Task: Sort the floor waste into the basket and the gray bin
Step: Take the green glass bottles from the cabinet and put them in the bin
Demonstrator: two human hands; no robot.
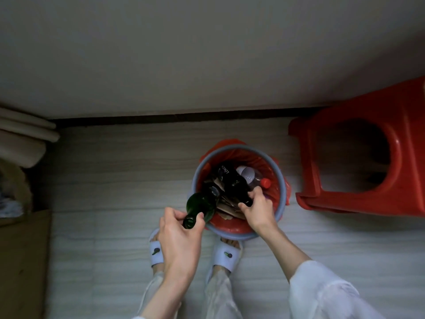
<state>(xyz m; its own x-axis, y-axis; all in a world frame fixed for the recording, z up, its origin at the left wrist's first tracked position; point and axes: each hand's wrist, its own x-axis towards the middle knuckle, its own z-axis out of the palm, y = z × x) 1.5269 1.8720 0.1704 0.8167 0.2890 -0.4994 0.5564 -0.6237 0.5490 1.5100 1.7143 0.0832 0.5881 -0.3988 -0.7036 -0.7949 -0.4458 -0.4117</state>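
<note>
The gray bin (283, 180) stands on the floor in front of my feet, lined with a red bag. My left hand (178, 236) grips the neck of a green glass bottle (200, 204), whose body rests over the bin's near left rim. My right hand (257, 207) holds a dark labelled bottle (231, 178) by its neck, with the body pointing down into the bin. Inside lie a clear plastic bottle with a red cap (251, 177), another dark bottle and brown cardboard scraps (227, 207). No basket is in view.
A red plastic stool (358, 162) lies on its side right of the bin. A brown cardboard box (23, 261) sits at the left edge, with rolled pale material (23, 139) behind it. A wall runs along the far side. My slippered feet (226, 254) stand just before the bin.
</note>
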